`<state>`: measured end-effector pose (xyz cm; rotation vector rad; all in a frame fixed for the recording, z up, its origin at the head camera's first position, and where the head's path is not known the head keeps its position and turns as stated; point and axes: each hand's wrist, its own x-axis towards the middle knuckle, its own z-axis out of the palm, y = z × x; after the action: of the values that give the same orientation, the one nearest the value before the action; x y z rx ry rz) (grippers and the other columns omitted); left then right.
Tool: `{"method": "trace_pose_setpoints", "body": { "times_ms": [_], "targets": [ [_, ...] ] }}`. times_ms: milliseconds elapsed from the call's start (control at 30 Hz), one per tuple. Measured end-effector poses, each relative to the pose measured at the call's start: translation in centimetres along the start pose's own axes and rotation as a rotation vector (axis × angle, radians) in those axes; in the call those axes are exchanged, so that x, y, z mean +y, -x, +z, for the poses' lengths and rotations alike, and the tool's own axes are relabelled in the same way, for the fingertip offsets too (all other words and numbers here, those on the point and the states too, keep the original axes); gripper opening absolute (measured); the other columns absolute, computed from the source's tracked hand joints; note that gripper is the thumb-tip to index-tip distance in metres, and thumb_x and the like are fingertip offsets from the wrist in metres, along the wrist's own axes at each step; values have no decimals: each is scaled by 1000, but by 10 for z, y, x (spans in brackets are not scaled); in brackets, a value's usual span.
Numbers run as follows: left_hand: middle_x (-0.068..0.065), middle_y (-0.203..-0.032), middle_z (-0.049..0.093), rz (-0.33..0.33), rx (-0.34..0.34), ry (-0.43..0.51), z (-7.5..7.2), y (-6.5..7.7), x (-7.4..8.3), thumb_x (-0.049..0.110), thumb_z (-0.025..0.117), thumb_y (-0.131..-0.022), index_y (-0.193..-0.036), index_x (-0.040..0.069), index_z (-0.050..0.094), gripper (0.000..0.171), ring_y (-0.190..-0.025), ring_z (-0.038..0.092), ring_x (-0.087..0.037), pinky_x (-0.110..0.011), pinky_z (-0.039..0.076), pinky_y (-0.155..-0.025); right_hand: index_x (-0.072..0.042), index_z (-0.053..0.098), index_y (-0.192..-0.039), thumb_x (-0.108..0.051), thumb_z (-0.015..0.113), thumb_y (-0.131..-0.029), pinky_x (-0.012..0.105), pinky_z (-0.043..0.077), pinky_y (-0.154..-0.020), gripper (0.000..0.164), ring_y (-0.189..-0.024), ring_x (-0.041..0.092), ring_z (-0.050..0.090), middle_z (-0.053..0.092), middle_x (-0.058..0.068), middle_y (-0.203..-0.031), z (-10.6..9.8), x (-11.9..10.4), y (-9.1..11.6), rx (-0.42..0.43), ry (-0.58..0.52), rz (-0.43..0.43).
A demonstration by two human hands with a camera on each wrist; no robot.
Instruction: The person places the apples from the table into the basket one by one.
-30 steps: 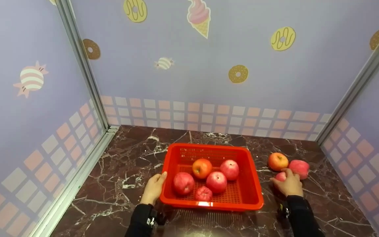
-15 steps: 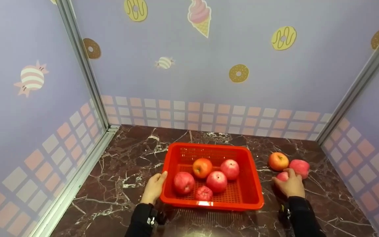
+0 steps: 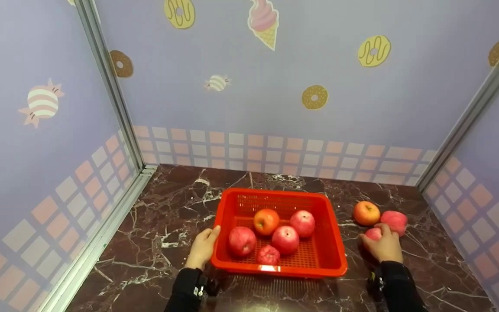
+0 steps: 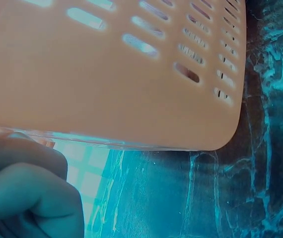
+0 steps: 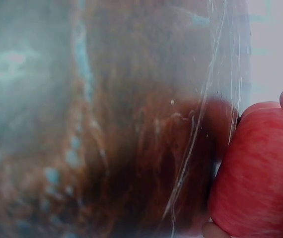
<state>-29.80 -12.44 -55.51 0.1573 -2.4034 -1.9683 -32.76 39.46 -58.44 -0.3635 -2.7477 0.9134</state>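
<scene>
A red plastic basket with slotted walls stands on the table, several apples inside it, one of them more orange. At its left side my left hand grips the rim; the left wrist view shows curled fingers by the basket's pale-looking wall. Right of the basket, my right hand holds a pinkish-red apple, low over or on the table. In the right wrist view this apple has fingertips at its upper and lower edges. The hand covers part of it in the head view.
Just beyond the right hand lie an orange-yellow apple and a pink apple on the dark marbled table. Lilac walls with printed sweets enclose the table at the back and both sides.
My right hand and the apple in its fingers have shifted very slightly right and nearer. The left hand, the basket and the other apples look unchanged.
</scene>
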Motion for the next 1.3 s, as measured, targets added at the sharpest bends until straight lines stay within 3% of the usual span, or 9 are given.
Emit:
{"method": "trace_pose_setpoints", "body": {
  "times_ms": [400, 733, 1033, 1300],
  "targets": [
    [-4, -75, 58, -1, 1, -30, 0, -3, -2, 30, 49, -110, -93, -4, 60, 40, -70, 57, -14, -29, 49, -68, 3, 49, -135, -38, 74, -90, 67, 40, -105, 66, -122, 59, 49, 51, 43, -130, -10, -8, 1, 5, 1, -27],
    [-1, -72, 55, 11, 6, -18, 0, -1, -2, 30, 49, -110, -89, -3, 58, 40, -69, 56, -14, -28, 48, -66, 2, 50, -135, -36, 76, -91, 67, 39, -105, 64, -124, 55, 49, 52, 41, -132, -21, -36, 0, 42, -28, -85],
    [-4, -76, 59, 11, 8, -14, 0, 1, 1, 32, 50, -109, -91, -4, 60, 41, -70, 57, -14, -28, 48, -67, 1, 51, -135, -32, 79, -90, 67, 41, -104, 62, -123, 52, 50, 55, 38, -129, -27, -66, 5, 78, -48, -176],
    [-6, -78, 61, 17, 17, -31, -1, 0, -1, 35, 51, -108, -92, -3, 62, 43, -72, 59, -15, -29, 49, -69, -3, 60, -126, -19, 85, -84, 61, 47, -98, 52, -118, 45, 54, 57, 27, -131, -27, -96, 23, 123, -104, -344]
  ]
}}
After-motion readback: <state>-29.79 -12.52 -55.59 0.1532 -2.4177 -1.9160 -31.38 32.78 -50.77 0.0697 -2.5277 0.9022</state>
